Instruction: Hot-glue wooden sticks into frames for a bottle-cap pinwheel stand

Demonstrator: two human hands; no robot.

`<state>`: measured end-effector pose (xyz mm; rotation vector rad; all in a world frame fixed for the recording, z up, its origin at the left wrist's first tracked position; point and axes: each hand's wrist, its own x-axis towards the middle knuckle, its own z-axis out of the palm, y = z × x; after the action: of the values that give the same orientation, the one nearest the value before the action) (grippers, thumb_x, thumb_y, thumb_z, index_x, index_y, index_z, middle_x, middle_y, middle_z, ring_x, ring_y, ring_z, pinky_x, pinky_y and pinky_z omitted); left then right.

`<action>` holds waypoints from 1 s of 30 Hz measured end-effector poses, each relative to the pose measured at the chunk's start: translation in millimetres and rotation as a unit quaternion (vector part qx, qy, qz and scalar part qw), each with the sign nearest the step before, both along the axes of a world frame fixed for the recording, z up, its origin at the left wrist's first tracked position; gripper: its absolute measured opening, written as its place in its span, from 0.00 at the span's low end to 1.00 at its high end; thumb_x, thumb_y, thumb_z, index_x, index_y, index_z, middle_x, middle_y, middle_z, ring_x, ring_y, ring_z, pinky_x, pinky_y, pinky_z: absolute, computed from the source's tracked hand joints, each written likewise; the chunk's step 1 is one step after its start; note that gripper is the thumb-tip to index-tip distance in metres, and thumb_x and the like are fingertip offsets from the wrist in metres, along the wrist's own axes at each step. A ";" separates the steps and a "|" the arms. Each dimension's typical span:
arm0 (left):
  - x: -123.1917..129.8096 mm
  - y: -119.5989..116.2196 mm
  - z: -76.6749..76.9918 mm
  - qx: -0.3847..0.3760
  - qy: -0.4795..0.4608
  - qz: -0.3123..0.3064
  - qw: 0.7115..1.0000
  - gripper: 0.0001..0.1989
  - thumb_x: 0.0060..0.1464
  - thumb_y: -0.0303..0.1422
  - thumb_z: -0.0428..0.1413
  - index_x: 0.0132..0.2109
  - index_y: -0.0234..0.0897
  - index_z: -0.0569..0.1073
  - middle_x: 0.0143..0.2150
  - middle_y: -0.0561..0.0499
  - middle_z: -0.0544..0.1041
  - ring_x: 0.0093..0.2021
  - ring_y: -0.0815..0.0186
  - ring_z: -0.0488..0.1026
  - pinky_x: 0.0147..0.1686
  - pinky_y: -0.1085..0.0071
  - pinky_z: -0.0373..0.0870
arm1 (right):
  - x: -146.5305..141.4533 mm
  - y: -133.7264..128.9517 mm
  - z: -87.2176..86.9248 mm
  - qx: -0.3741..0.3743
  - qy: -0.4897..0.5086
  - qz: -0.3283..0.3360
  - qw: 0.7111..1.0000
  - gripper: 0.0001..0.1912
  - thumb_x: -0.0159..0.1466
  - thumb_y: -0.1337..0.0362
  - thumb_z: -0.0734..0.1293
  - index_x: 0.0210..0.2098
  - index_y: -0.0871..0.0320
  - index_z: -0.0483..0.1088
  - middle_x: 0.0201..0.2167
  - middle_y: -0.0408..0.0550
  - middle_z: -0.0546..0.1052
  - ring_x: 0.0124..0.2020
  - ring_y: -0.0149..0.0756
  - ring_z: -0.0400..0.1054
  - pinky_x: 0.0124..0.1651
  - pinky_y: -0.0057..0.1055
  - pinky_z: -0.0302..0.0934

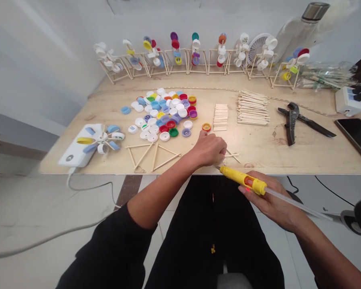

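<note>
- AT THE SURFACE (102, 100): person in black works near its front edge, R hand (273, 206) wrapped round a yellow glue gun (242, 180) at approx. 4 o'clock from the L hand (209, 149).
- Fingers: R set grips the gun's body; L set is bent under, tips hidden, so can't tell what, if anything, they pinch.
- Nozzle points to 10 o'clock, tip right by the L hand; clear glue stick (297, 204) trails from the rear toward 4 o'clock.
- Crossed wood sticks (232, 155) poke out at 3 o'clock of the L hand; two stick triangles (140, 146) lie at 9, mixed bottle caps (160, 115) at 10, short sticks (220, 117) at 1, long sticks (252, 107) at 2.
- Handling, est.: gun light, stiff plastic, prob. hot at the tip; best held by the body, well back of the nozzle.
- Wood sticks look v. light, stiff but snappable, joints likely weak while glue's wet; pinch mid-length, away from the corners, w/ min. pressure.
</note>
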<state>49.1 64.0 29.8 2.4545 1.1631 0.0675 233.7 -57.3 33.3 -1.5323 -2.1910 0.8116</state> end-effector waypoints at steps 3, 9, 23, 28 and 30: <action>-0.1 0.7 -0.4 0.001 -0.002 -0.004 1.000 0.07 0.43 0.25 0.50 0.24 0.35 0.72 0.26 0.50 0.76 0.33 0.62 0.70 0.44 0.58 0.50 | -3.2 1.8 -4.8 0.007 -0.010 0.003 1.000 0.12 0.66 0.55 0.58 0.31 0.55 0.61 0.26 0.42 0.67 0.26 0.31 0.61 0.29 0.28 0.55; -0.8 1.2 -2.0 -0.001 -0.006 -0.004 1.000 0.06 0.41 0.25 0.51 0.25 0.35 0.73 0.25 0.51 0.75 0.33 0.62 0.70 0.43 0.59 0.50 | -7.6 5.2 -9.7 0.014 -0.016 -0.002 1.000 0.13 0.66 0.55 0.58 0.30 0.55 0.60 0.25 0.42 0.66 0.26 0.31 0.59 0.30 0.29 0.54; -2.2 -0.2 -1.4 0.003 -0.010 -0.009 1.000 0.06 0.42 0.24 0.51 0.25 0.35 0.73 0.27 0.50 0.76 0.34 0.62 0.69 0.44 0.59 0.51 | -10.9 9.0 -9.2 0.030 -0.061 0.011 0.998 0.13 0.65 0.56 0.58 0.27 0.55 0.59 0.24 0.42 0.67 0.25 0.31 0.60 0.28 0.28 0.54; -2.5 -1.1 0.3 -0.002 -0.012 -0.005 1.000 0.06 0.42 0.24 0.51 0.25 0.35 0.72 0.26 0.50 0.76 0.35 0.61 0.69 0.44 0.59 0.51 | -9.7 10.2 -7.3 0.031 -0.064 0.009 0.997 0.12 0.65 0.56 0.58 0.27 0.55 0.59 0.25 0.42 0.67 0.25 0.30 0.61 0.27 0.27 0.54; -2.5 -1.2 0.5 -0.005 -0.014 -0.005 1.000 0.06 0.42 0.24 0.51 0.25 0.35 0.72 0.26 0.50 0.76 0.35 0.61 0.69 0.44 0.59 0.50 | -9.3 10.2 -7.2 0.028 -0.066 0.013 0.997 0.13 0.65 0.56 0.58 0.28 0.55 0.58 0.25 0.42 0.67 0.25 0.30 0.61 0.27 0.28 0.54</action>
<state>46.6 62.8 30.3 2.4435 1.1365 0.0918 224.4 -47.1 26.1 -1.5728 -2.3115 0.6693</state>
